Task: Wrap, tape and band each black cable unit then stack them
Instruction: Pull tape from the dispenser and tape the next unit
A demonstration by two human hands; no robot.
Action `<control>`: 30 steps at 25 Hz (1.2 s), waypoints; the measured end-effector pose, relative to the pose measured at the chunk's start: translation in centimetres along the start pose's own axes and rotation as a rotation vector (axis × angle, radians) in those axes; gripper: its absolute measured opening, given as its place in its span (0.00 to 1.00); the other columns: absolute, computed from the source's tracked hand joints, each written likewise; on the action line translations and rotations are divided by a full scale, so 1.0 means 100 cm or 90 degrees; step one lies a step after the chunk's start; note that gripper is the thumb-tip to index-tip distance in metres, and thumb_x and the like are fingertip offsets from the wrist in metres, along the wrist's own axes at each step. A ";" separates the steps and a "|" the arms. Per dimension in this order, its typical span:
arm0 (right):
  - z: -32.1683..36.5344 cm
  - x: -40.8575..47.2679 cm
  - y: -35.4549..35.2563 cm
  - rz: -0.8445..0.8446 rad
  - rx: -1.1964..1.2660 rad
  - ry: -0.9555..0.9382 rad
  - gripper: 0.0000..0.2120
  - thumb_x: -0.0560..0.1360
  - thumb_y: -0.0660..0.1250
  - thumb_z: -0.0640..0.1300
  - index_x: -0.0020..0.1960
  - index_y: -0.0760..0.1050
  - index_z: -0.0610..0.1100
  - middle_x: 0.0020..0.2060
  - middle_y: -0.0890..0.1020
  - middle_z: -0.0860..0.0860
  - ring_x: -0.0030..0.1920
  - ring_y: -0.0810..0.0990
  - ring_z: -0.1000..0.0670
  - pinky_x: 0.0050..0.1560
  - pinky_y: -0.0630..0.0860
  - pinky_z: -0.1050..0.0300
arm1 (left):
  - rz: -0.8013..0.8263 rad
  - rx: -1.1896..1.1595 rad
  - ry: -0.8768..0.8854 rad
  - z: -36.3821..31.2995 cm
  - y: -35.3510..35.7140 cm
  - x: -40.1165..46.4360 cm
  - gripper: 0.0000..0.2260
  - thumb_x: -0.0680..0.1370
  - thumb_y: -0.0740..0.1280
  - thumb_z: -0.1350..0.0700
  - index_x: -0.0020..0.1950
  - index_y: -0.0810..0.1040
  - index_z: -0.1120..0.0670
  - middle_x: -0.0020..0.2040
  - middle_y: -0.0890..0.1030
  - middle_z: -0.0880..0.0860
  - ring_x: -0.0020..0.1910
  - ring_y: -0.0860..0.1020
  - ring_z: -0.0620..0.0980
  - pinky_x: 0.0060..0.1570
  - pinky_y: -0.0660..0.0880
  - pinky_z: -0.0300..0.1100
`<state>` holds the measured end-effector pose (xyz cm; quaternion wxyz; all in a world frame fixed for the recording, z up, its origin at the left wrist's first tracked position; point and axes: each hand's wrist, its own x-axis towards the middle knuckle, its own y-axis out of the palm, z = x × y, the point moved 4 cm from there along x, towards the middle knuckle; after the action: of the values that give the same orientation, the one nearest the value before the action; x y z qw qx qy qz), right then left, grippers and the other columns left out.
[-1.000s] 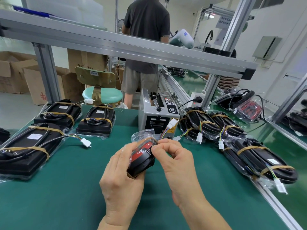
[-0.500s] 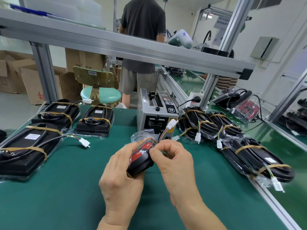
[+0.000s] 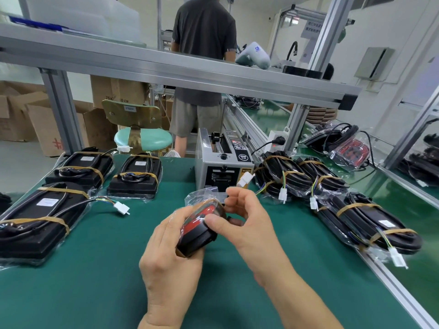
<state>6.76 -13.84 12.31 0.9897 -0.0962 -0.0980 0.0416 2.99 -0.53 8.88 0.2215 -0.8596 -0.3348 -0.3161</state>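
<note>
While held above the green mat (image 3: 95, 293) at centre frame, black cable unit (image 3: 199, 231), red-faced and bagged in clear film, tilted with near end low. At 9 o'clock: four banded units (image 3: 35, 224) laid flat in two rows, labels up, white plugs outward; probably a finished batch set clear of the work zone. At 7 o'clock of the held unit: left hand (image 3: 171, 262), fingers curled under and around the body, thumb over the film, cradling it so the far end faces the other hand. At 3 o'clock of the unit: right hand (image 3: 247, 222), thumb pressed on the unit's edge, fingertips pinching the film or a strip at the far end; which of the two cannot be told. Judged step: closing or taping the wrap. At 12 o'clock, just beyond the hands: tape dispenser (image 3: 223, 162), mouth toward the worker, placed within easy reach for strips. At 2 to 3 o'clock: further banded units (image 3: 356, 217) leaning in an overlapped row along the aluminium edge rail (image 3: 392, 288). Overhead: aluminium beam (image 3: 190, 74) across the bench. Beyond: stool (image 3: 142, 138), cardboard boxes (image 3: 42, 124), standing person (image 3: 202, 67) facing away.
</note>
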 end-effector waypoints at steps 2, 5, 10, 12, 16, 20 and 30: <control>-0.003 -0.001 -0.012 0.040 -0.070 -0.014 0.32 0.58 0.79 0.47 0.58 0.71 0.60 0.53 0.77 0.60 0.55 0.75 0.65 0.54 0.70 0.67 | -0.006 -0.060 -0.055 0.006 -0.006 0.004 0.35 0.59 0.80 0.68 0.58 0.76 0.42 0.51 0.81 0.42 0.49 0.80 0.43 0.53 0.75 0.37; -0.017 -0.002 -0.034 0.006 -0.164 -0.013 0.32 0.60 0.81 0.43 0.59 0.71 0.57 0.56 0.77 0.60 0.58 0.73 0.65 0.57 0.68 0.66 | -0.044 -0.231 -0.193 0.024 -0.019 0.017 0.34 0.56 0.82 0.65 0.54 0.79 0.39 0.48 0.83 0.39 0.46 0.79 0.36 0.52 0.73 0.28; -0.022 0.009 0.004 0.209 -0.227 -0.027 0.43 0.58 0.80 0.53 0.69 0.66 0.55 0.65 0.73 0.60 0.66 0.70 0.61 0.69 0.65 0.61 | -0.002 -0.638 -0.372 0.054 -0.021 0.014 0.26 0.56 0.73 0.65 0.53 0.82 0.51 0.48 0.84 0.52 0.48 0.81 0.49 0.51 0.78 0.41; -0.014 0.018 0.012 0.195 -0.234 -0.085 0.31 0.59 0.78 0.50 0.60 0.73 0.54 0.54 0.80 0.59 0.56 0.77 0.58 0.62 0.72 0.55 | 0.063 -0.648 -0.423 0.062 -0.022 0.009 0.28 0.57 0.71 0.68 0.56 0.80 0.52 0.52 0.83 0.56 0.52 0.80 0.52 0.53 0.78 0.43; -0.007 0.032 0.016 0.099 -0.549 -0.287 0.27 0.58 0.77 0.49 0.57 0.75 0.51 0.51 0.78 0.58 0.53 0.75 0.52 0.53 0.66 0.55 | 0.010 -0.465 -0.465 0.082 -0.057 0.020 0.30 0.64 0.67 0.70 0.63 0.73 0.48 0.65 0.75 0.49 0.66 0.72 0.52 0.60 0.70 0.43; -0.017 0.034 0.032 0.138 -0.600 -0.336 0.27 0.59 0.76 0.45 0.57 0.75 0.50 0.51 0.78 0.56 0.54 0.74 0.51 0.49 0.58 0.58 | -0.053 -0.127 -0.038 0.029 -0.097 0.053 0.21 0.70 0.70 0.53 0.63 0.74 0.44 0.64 0.74 0.47 0.67 0.71 0.47 0.68 0.64 0.42; -0.008 0.045 0.035 0.308 -0.407 -0.207 0.23 0.67 0.75 0.55 0.61 0.76 0.56 0.53 0.77 0.60 0.56 0.73 0.61 0.63 0.66 0.56 | 0.355 -0.077 -0.317 0.053 -0.053 0.042 0.18 0.70 0.74 0.65 0.55 0.79 0.46 0.51 0.83 0.40 0.52 0.78 0.37 0.56 0.70 0.36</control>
<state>11.04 -10.07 11.70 0.8434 -0.4106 -0.2349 0.2547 3.72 8.07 8.98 0.1596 -0.9797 -0.1126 -0.0443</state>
